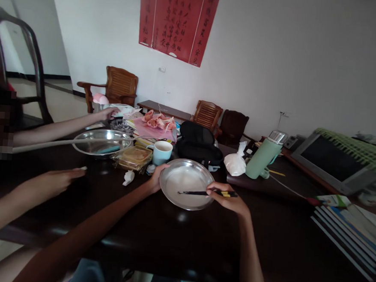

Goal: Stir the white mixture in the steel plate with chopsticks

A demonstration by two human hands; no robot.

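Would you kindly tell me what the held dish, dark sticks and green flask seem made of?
Dish: polished metal, perhaps stainless steel, given its bright silvery rim.
Dark sticks: black with yellow marks; wood or plastic, the look leaves it open.
Green flask: probably coated metal; even matte green.

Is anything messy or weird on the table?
One small thing: a crumpled white wad, maybe tissue, lies loose on the table in front of the box. It looks like litter. I can't see any spill around the bowl in the left hand.
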